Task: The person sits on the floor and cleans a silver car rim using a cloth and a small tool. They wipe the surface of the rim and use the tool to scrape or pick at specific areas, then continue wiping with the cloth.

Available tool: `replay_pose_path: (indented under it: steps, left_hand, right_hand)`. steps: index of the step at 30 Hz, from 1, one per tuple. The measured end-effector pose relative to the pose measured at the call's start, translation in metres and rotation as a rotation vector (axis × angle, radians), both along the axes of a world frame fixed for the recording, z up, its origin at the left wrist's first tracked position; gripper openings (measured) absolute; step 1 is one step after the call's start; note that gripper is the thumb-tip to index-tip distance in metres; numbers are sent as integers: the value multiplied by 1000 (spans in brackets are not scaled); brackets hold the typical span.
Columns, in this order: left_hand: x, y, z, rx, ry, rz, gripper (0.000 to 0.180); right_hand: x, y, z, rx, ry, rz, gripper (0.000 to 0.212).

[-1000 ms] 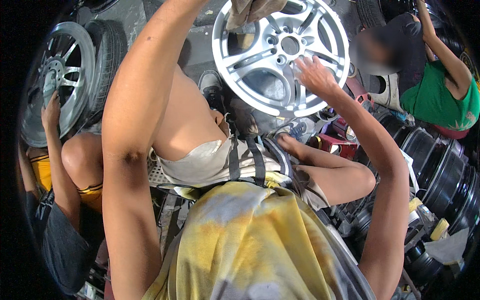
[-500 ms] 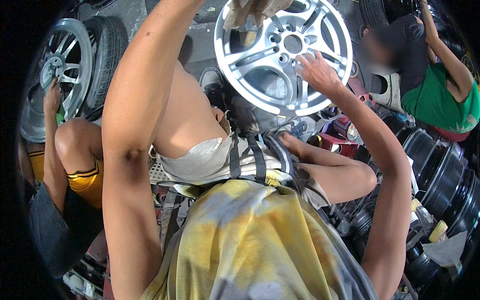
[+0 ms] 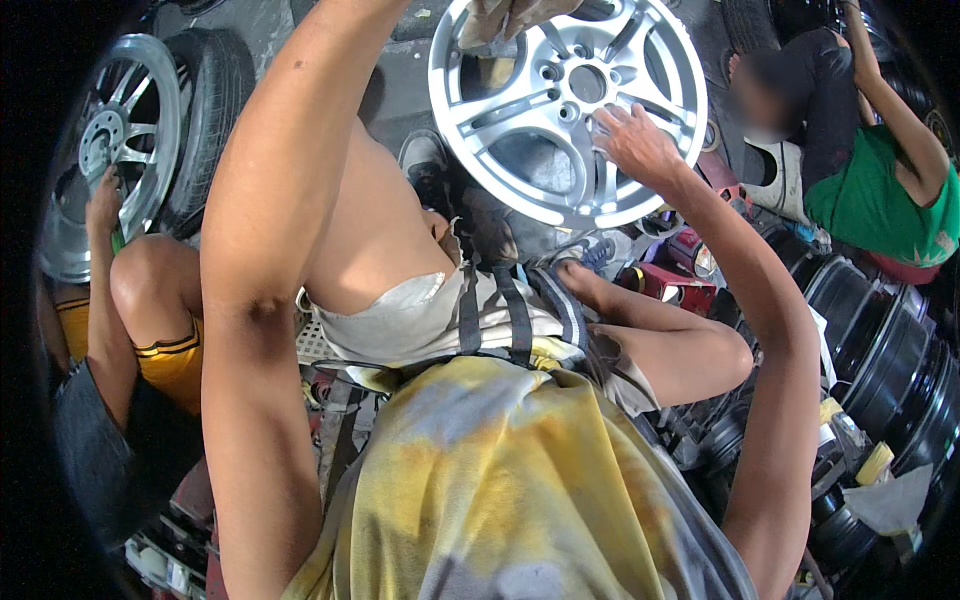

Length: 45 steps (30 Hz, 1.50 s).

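A silver alloy wheel rim with several spokes and a round centre hole stands in front of me, its face toward me. My right hand lies on a spoke just right of the hub, its fingers apart and slightly bent on the metal. My left arm reaches up past the top edge. Greyish-brown worn fabric lies against the rim's upper left part; whether it is a rag or a glove on my left hand I cannot tell. The fingers there are hidden.
At the left a co-worker's hand touches another rim, beside a tyre. A second person in a green shirt sits at the far right. Black rims line the right side, near a red box.
The greyish-brown fabric has shifted slightly up on the rim. The co-worker's hand at the left has moved a little lower. My right hand stays in nearly the same place.
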<state>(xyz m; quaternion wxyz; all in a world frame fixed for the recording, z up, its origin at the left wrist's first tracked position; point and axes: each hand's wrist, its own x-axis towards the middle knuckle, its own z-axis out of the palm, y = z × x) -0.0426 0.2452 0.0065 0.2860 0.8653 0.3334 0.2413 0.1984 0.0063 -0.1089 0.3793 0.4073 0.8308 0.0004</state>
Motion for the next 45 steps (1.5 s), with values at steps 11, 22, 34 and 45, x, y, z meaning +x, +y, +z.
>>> replay_pose_path:
  steps: [11, 22, 34, 45]
  left_hand:
    - [5, -6, 15, -104, 64, -1, 37]
    - [3, -4, 6, -19, 1, -36, 36]
    - [7, -2, -3, -18, 7, -52, 36]
    - [18, -8, 3, -5, -8, -84, 34]
  right_hand:
    - [7, 10, -3, -28, 30, -37, 34]
    - [20, -89, -14, -77, 218, 64, 16]
    - [14, -55, -7, -86, 79, 97, 24]
    - [22, -47, -9, 61, 197, 57, 21]
